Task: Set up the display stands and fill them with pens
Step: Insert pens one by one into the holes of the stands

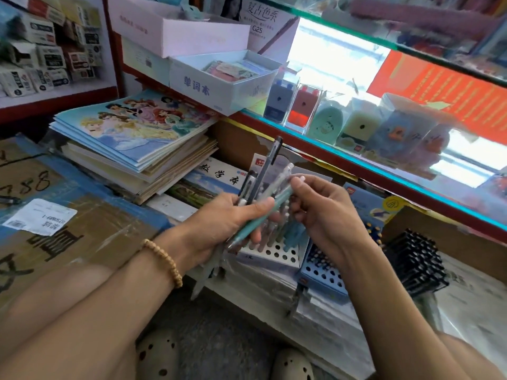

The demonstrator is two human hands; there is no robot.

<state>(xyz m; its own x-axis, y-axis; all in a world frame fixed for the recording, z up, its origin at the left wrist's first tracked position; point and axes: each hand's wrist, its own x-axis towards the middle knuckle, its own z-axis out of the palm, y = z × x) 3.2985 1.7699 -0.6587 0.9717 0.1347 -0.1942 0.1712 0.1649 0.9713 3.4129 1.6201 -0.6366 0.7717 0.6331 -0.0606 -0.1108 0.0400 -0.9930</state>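
My left hand (236, 218) grips a bundle of pens (267, 171), dark grey and teal ones, fanned upward. My right hand (321, 207) pinches the upper end of a teal pen (277, 204) from that bundle, which slants down to the left. Directly below the hands stands a white display stand (271, 252) with a grid of round holes; several pale and blue pens stand in its back rows. To its right a blue display stand (322, 272) with holes holds several dark-capped pens.
A black pen rack (414, 259) sits at the right. A stack of notebooks (137, 133) lies at the left above a taped cardboard box (68, 215). A glass counter (384, 149) with small boxed items runs behind. My feet in pale shoes (159, 355) are below.
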